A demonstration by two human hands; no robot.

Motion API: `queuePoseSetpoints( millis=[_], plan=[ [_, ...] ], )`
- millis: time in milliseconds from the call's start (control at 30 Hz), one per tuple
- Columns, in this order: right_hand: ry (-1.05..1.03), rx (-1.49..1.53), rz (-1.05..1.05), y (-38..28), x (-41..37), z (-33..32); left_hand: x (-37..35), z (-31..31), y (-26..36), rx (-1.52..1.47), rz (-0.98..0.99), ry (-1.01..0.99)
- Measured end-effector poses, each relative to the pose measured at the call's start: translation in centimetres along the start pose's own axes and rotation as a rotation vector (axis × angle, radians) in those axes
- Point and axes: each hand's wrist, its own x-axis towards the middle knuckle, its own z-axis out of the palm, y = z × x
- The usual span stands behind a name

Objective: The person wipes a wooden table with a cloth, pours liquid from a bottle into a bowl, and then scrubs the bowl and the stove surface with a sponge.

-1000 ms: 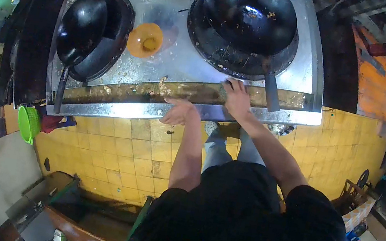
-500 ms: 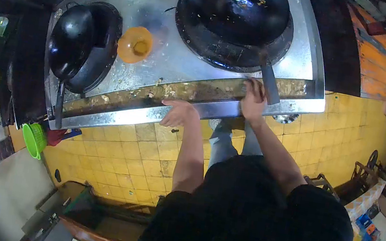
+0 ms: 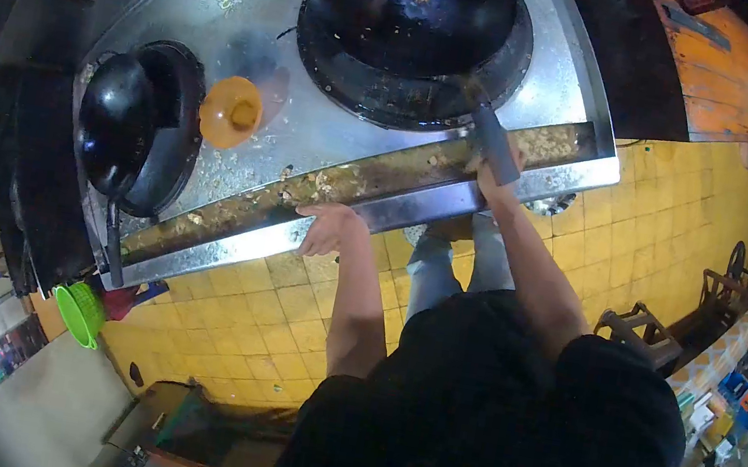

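Note:
My left hand [image 3: 331,230] rests on the steel front rim [image 3: 235,247] of the stove, thumb over the top and fingers loosely apart on the outer side. My right hand [image 3: 497,183] is closed around the grey handle [image 3: 496,147] of the large black wok [image 3: 409,9]; the handle hides part of the fingers. That wok sits on a round black burner ring [image 3: 357,94]. Just inside the rim runs a trough [image 3: 404,170] with food scraps in it.
A smaller black wok [image 3: 115,122] leans on the left burner, its handle reaching the rim. Beside it stands an orange bowl [image 3: 232,113]. A green plastic basket [image 3: 77,314] is past the left corner. Yellow tiles [image 3: 284,307] cover the floor.
My right hand has shifted from beside the large wok's handle to beneath it, and its fingers have closed there. My left hand stays on the rim. The view has shifted and turned slightly.

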Motion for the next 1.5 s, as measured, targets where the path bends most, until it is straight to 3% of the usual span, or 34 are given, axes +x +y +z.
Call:
queuePoseSetpoints(
  millis=[33, 67, 133, 200, 233, 300, 333, 367, 400, 433, 467, 533, 567, 600, 667, 733, 767, 833, 867, 933, 967, 1000, 1067, 1133, 1200, 1233, 1333, 1367, 1400, 1467, 1500],
  plan=[
    [0.143, -0.405, -0.083, 0.4, -0.2, -0.9, -0.2, -0.5, 0.1, -0.05, -0.015, -0.05],
    [0.149, -0.411, -0.078, 1.3, -0.4, 0.1, -0.1, -0.4, -0.1, -0.05, -0.01, -0.057],
    [0.006, 0.049, -0.121, 2.4, -0.9, 3.3, 0.2, 0.3, -0.8, -0.076, 0.027, -0.04],
    [-0.138, -0.199, -0.427, -0.5, -0.9, 2.7, 1.4, 3.2, -1.8, -0.05, 0.011, -0.033],
    [-0.127, -0.209, -0.419, -0.4, -0.9, 4.4, 1.6, 4.1, -2.0, -0.029, -0.015, -0.011],
    [-0.001, 1.091, -0.07, 1.8, -1.2, 8.5, 1.1, 2.9, -1.4, -0.043, -0.014, -0.032],
    [0.012, 1.087, -0.065, 3.1, -1.1, 8.0, 1.1, 2.4, -1.4, -0.053, -0.024, -0.042],
    [-0.089, 0.563, -0.059, 4.9, -0.9, 6.9, 1.6, 2.2, -1.7, -0.052, -0.014, -0.049],
    [-0.184, 0.037, -0.049, 6.7, -0.4, 5.5, 2.1, 2.0, -2.0, 0.355, 0.276, -0.252],
    [-0.115, -0.023, -0.189, 7.3, 0.7, 2.8, 2.6, 1.9, -2.4, 0.761, 0.566, -0.45],
    [-0.111, -0.03, -0.191, 7.0, 1.1, 0.1, 2.4, 1.2, -2.5, 0.757, 0.569, -0.457],
    [-0.111, -0.125, 0.012, 6.1, 1.3, -4.8, 1.8, -0.8, -2.4, 0.807, 0.767, -0.5],
    [-0.096, -0.196, 0.008, 6.3, 1.5, -6.8, 2.7, 0.1, -3.6, 0.795, 0.76, -0.512],
    [-0.075, -0.264, -0.005, 6.7, 2.0, -8.7, 4.4, 2.4, -5.2, 0.601, 0.736, -0.556],
    [0.015, -0.165, -0.165, 10.4, 3.1, -10.8, 5.4, 5.6, -6.9, 0.374, 0.685, -0.592],
    [0.054, -0.144, -0.12, 12.0, 4.8, -12.7, 5.6, 7.1, -6.8, 0.127, 0.318, -0.336],
    [0.059, -0.182, -0.072, 13.7, 6.0, -13.0, 4.5, 4.9, -5.5, 0.114, 0.288, -0.326],
    [0.061, -0.221, 0.0, 15.7, 9.5, -13.9, 1.3, -2.7, -1.8, -0.313, 0.016, -0.385],
    [0.06, -0.217, 0.024, 15.9, 11.4, -13.9, 2.1, -0.4, -3.0, -0.327, -0.025, -0.36],
    [-0.089, 0.019, 0.184, 11.3, 16.7, -15.5, 4.2, 6.1, -6.7, -0.388, 0.101, -0.291],
    [-0.18, 0.038, 0.281, 8.4, 19.8, -16.2, 3.4, 4.8, -5.3, -0.401, 0.058, -0.262],
    [-0.117, 0.216, 0.235, 14.9, 23.8, -13.8, 1.8, 1.3, -3.2, -0.378, 0.019, -0.262],
    [-0.164, -0.074, 0.086, 10.1, 30.4, -13.8, 1.0, 0.6, -2.0, -0.35, -0.051, -0.25],
    [-0.297, 0.113, 0.039, 1.7, 36.2, -13.2, 2.0, 2.2, -3.2, -0.245, -0.101, -0.237],
    [-0.246, -0.149, -0.384, 5.1, 46.1, -8.7, 1.2, -0.4, -1.0, -0.141, -0.106, -0.202],
    [-0.253, -0.196, -0.488, 1.1, 48.2, -6.9, 0.7, -1.3, -0.1, -0.041, -0.08, -0.191],
    [-0.29, -0.199, -0.847, -11.6, 50.9, 0.7, 0.6, -0.6, -0.4, 0.016, -0.045, -0.101],
    [-0.405, -0.126, -1.054, -14.1, 52.2, 4.4, 0.6, -0.6, -0.2, 0.018, -0.059, -0.098],
    [-0.626, -0.117, -1.066, -19.8, 49.8, 5.9, 0.7, -1.0, 0.1, 0.001, -0.078, -0.104],
    [-0.701, -0.203, -1.303, -24.2, 45.9, 13.2, 0.9, -1.2, 0.6, -0.017, -0.106, -0.104],
    [-0.949, -0.127, -1.328, -26.7, 43.1, 15.5, 0.9, -1.1, 0.5, -0.027, -0.139, -0.114]
  ],
)
